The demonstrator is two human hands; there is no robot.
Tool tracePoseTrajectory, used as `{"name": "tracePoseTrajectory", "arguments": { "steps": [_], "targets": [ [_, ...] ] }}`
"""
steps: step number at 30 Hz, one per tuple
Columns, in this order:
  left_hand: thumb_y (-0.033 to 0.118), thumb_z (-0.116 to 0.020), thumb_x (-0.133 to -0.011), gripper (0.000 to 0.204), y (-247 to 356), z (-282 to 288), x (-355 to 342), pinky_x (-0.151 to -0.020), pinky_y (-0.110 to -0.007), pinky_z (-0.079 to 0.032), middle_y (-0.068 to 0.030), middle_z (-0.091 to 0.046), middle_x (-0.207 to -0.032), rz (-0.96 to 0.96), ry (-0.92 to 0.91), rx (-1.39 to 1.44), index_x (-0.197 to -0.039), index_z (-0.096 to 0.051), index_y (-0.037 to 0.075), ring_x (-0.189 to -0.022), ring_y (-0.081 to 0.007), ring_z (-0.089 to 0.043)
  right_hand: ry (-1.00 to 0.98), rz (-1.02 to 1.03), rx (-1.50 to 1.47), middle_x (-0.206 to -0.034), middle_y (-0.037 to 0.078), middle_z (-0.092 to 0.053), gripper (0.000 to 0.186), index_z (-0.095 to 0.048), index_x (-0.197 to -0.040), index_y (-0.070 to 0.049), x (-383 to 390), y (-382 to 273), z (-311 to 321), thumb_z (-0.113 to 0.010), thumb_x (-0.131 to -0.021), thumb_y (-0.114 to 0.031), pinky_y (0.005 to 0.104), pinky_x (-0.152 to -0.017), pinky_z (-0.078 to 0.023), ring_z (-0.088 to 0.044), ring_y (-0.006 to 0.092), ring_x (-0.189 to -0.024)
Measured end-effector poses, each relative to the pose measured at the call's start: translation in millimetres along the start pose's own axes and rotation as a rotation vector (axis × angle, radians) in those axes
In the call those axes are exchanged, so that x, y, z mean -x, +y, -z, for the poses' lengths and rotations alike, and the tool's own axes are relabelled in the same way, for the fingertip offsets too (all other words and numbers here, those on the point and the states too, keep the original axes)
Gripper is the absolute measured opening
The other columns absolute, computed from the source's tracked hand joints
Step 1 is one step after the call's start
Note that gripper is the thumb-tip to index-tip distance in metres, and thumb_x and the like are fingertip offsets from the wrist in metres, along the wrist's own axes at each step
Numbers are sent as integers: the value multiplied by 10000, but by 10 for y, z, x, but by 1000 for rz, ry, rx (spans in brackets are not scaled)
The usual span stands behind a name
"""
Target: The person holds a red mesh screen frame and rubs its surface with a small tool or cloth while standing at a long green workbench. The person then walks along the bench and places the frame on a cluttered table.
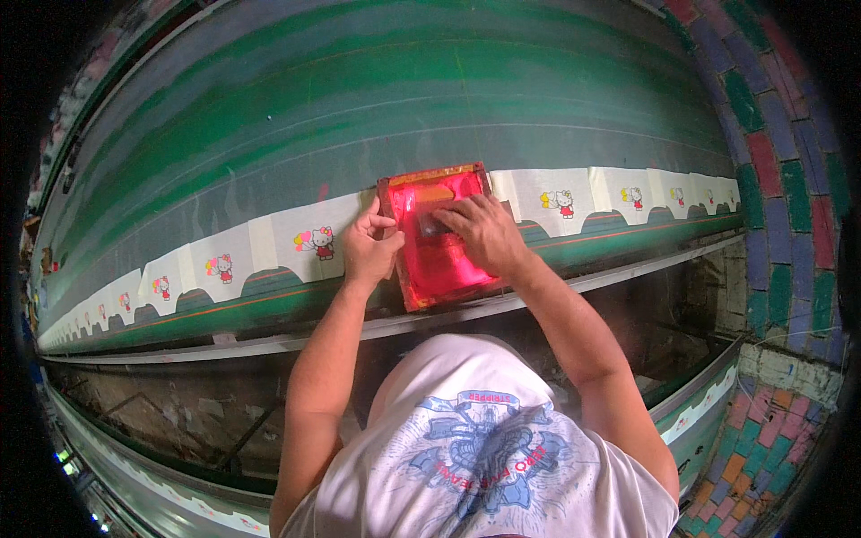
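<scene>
A small screen-printing frame [401, 276] with a worn reddish wooden rim and a glossy red mesh lies at the near edge of the long green table, over a row of white cut pieces. My left hand [369, 244] is closed at its left rail, thumb and fingertips on the wood. Inside the frame my right hand [484, 235] reaches in from the right, fingers curled over a dark, flat squeegee [430, 226] that they partly hide. An orange-yellow patch [435, 194] shows on the mesh near the far rail.
White pieces with scalloped near edges, each printed with a cartoon cat and balloons [562, 204], run along the green table [359, 90] on both sides. A pale rail [242, 348] edges it. Behind me stands another table [152, 484] with similar pieces. Painted bricks [789, 179] line the right.
</scene>
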State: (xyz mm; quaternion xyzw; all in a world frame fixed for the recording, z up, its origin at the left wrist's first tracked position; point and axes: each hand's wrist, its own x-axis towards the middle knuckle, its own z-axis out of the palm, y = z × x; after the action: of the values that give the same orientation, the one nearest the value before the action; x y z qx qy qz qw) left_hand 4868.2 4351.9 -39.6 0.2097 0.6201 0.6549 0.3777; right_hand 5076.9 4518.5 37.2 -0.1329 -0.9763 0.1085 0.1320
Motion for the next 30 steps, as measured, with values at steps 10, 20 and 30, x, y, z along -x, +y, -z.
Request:
{"name": "tracePoseTrajectory", "arguments": {
  "steps": [10, 20, 30],
  "targets": [
    [-70, -871, -827, 251, -121, 14, -34, -939, -308, -625, -342, -441, -1783, -49, 5, 1, -997, -702, 6, -1126, -146, -766, -93, -10, -33, -1383, 124, -714, 621, -752, -1500, -144, 757, -584, 143, -720, -882, -92, 495, -1061, -549, -688, 337, -1254],
    [-110, -848, -844, 254, -15, 23, -74, -969, -327, -629, -328, -394, -1815, -73, -26, -43, -1027, -698, -17, -1180, -177, -754, 38, -22, -212, -1292, 105, -779, 442, -821, -1332, -84, 1023, -473, 236, -818, -889, -78, 476, -1003, -572, -725, 329, -1185],
    [-135, -849, -846, 267, -111, -1345, -56, -1231, -446, -534, -363, -358, -1817, -217, -64, -24, -1042, -718, -11, -1529, -324, -621, 246, -165, -317, -1329, 132, -760, 567, -791, -1319, -52, 1917, 425, 496, -782, -766, 69, 507, -1101, -586, -706, 376, -1282]
  ]
}}
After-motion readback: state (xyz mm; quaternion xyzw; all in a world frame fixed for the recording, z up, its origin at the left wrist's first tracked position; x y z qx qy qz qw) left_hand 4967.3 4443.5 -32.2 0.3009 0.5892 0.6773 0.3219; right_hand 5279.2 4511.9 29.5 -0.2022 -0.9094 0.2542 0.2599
